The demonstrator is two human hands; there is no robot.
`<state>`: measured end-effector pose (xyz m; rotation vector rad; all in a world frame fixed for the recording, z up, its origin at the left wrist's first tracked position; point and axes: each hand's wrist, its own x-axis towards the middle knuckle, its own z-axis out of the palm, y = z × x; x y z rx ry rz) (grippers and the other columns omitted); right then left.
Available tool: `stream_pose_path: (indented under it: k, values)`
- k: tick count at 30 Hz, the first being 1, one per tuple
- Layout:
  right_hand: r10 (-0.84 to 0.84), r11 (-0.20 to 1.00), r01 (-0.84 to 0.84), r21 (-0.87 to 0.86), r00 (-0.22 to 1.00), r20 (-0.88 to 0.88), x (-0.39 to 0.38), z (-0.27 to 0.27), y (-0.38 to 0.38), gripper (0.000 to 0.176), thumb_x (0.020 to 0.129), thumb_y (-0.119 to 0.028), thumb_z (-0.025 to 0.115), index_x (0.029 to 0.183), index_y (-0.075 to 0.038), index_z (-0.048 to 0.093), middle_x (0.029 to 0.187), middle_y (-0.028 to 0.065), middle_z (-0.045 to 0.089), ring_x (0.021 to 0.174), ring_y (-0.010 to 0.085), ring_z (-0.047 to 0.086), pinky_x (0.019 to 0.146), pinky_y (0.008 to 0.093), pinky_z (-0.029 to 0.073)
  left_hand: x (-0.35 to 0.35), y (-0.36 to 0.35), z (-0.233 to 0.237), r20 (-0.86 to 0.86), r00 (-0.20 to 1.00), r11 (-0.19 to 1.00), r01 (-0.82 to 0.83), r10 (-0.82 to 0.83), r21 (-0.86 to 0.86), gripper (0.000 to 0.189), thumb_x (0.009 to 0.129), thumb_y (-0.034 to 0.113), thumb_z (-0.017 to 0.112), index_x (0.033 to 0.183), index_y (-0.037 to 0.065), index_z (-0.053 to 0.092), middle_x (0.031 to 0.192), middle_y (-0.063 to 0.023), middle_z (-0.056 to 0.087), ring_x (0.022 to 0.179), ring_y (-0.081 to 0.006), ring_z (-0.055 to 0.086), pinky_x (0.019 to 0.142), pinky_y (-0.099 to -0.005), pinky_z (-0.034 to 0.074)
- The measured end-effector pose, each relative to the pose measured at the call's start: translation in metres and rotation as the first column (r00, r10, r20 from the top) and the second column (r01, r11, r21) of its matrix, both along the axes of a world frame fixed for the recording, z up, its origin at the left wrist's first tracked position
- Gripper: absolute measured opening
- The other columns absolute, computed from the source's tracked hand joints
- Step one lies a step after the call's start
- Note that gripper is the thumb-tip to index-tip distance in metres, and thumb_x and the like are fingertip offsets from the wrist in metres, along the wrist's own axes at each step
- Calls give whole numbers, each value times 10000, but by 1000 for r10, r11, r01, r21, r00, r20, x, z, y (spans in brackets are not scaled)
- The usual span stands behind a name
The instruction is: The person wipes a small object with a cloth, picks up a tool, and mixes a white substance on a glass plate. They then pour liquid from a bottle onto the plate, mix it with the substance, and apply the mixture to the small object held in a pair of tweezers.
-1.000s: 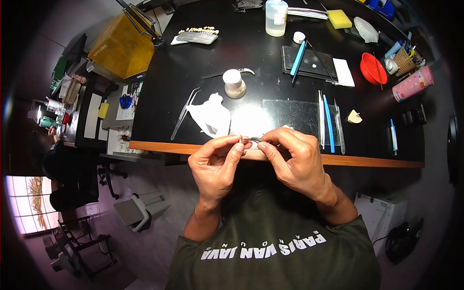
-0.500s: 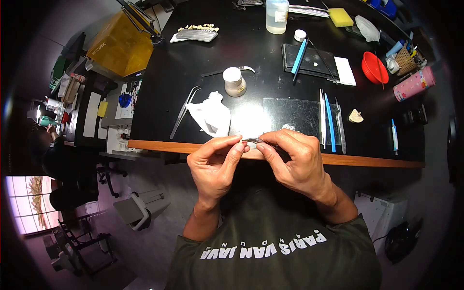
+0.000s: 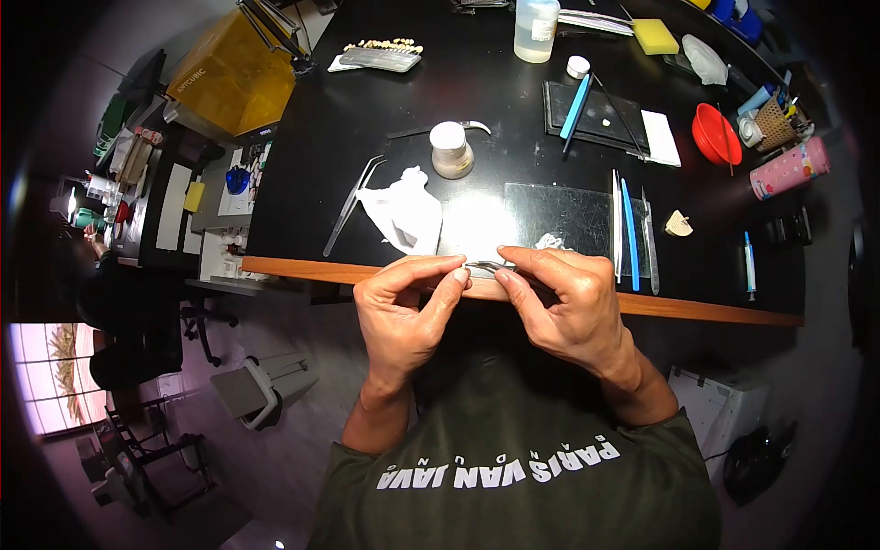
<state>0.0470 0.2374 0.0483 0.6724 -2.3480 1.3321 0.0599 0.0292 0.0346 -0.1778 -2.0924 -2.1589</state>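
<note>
At the table's front edge, my left hand point(image 3: 405, 310) pinches a tiny whitish piece point(image 3: 465, 266) between thumb and forefinger; most of it is hidden by the fingertips. My right hand point(image 3: 573, 302) grips curved metal tweezers point(image 3: 488, 266), their tips reaching the left fingertips. Just beyond the left hand lies a crumpled white tissue point(image 3: 408, 211), with another pair of tweezers point(image 3: 353, 206) beside it. A lidded jar point(image 3: 451, 156) stands behind the tissue. Near the right hand is a glass slab point(image 3: 559, 211) with a small white crumpled bit point(image 3: 552, 241) on it.
Slim tools, including a blue-handled one point(image 3: 630, 234), lie right of centre. Farther right are a tooth model point(image 3: 678, 223), a syringe point(image 3: 749, 266), a red bowl point(image 3: 710, 133) and a pink bottle point(image 3: 788, 168). A clear bottle point(image 3: 534, 37) stands at the back. Another person point(image 3: 128, 302) sits far left.
The tweezers' two prongs now show apart between my hands, and the right forefinger has lifted slightly. The view has shifted a little; both hands keep their place at the edge.
</note>
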Motion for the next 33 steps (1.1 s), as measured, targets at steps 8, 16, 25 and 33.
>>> stream_pose_path:
  k: [8,16,25,33]
  values:
    - [-20,1000,14,27,971,237,5,12,3,274,914,-41,782,1162,72,761,748,196,729,598,240,720,580,327,560,-3,3,4,5,999,994,-32,32,-108,157,912,-50,800,1066,-34,827,970,-113,796,833,-114,750,744,-230,588]
    - [133,958,40,-282,814,565,6,6,4,399,989,0,707,1383,65,688,799,138,759,654,96,683,598,275,550,-11,6,17,-31,999,969,-21,14,-245,170,935,-74,764,1101,-71,800,996,-149,790,879,-152,766,775,-247,596]
    - [313,881,58,-470,673,670,3,-1,8,434,1043,5,641,1475,43,627,860,77,756,637,41,614,583,221,523,-17,9,-4,-61,998,989,-27,18,-147,198,911,-16,817,1108,-25,814,1010,-127,811,875,-136,768,752,-248,600]
    - [146,936,68,-344,817,558,7,-6,0,406,1002,-19,712,1404,29,690,793,89,748,640,50,623,586,248,511,-16,9,-9,-98,995,992,-27,14,-125,190,949,-67,773,1138,-54,789,1013,-145,792,905,-181,778,834,-279,615]
